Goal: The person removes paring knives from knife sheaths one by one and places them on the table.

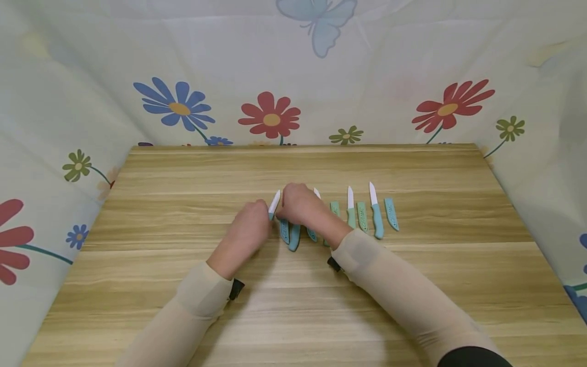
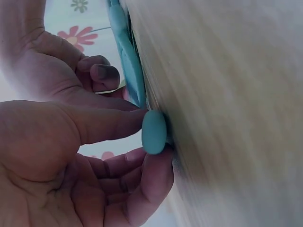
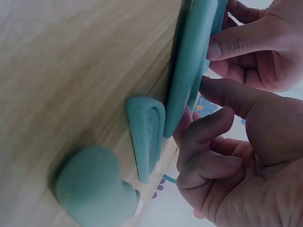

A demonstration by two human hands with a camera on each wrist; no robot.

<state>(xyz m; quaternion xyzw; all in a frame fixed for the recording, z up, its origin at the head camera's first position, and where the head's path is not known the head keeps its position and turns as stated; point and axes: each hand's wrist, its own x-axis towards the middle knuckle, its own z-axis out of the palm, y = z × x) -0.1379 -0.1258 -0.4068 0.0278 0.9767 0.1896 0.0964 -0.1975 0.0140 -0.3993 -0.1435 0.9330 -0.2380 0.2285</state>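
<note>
My left hand [image 1: 247, 227] pinches the blue handle [image 2: 154, 132] of a small paring knife [image 1: 275, 202] between thumb and finger; its white blade points away from me. Just to the right, my right hand [image 1: 302, 204] reaches in from above, thumb and forefinger at the far end of a blue knife sheath [image 1: 284, 233]. Beside that sheath lies another blue knife handle [image 1: 294, 239], its upper part hidden under the right hand. In the right wrist view, both hands' fingertips are close together behind this handle [image 3: 191, 66].
Farther right, a row continues: a blue sheath [image 1: 312, 235], a green sheath [image 1: 335, 207], a green knife [image 1: 350, 206], another green sheath [image 1: 362, 216], a blue knife [image 1: 377, 221] and a blue sheath [image 1: 391, 214]. The wooden table [image 1: 183, 173] meets a flowered curtain [image 1: 220, 61] behind.
</note>
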